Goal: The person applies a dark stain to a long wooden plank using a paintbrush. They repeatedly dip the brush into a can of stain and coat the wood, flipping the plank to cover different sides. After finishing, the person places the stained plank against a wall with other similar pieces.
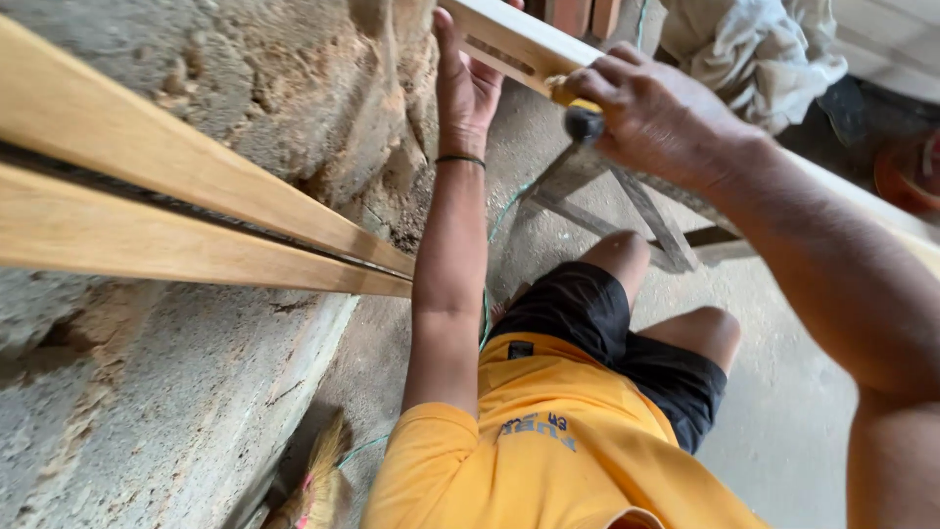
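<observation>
While viewed from the head camera, looking down past an orange shirt [548, 451] and black shorts [607, 333]. Nearest, at the lower left, a broom [315, 485] lying on the concrete floor [783, 431]. Beside it, a rough wall [176, 392], with two planks [186, 211] running along its face, one just above the other. Further out, left hand [468, 83] laid flat against the near side of a pale wood rail [514, 41], fingers straight and together, thumb spread off to the side, a dark band at the wrist. Right hand [656, 118] closed in a fist around a tool [578, 110] with a yellow handle and a dark end, pressed against the same rail just right of a slot cut in it. Under the rail, a wooden trestle [627, 211]. Farthest, a heap of white cloth [754, 49] at the top right.
</observation>
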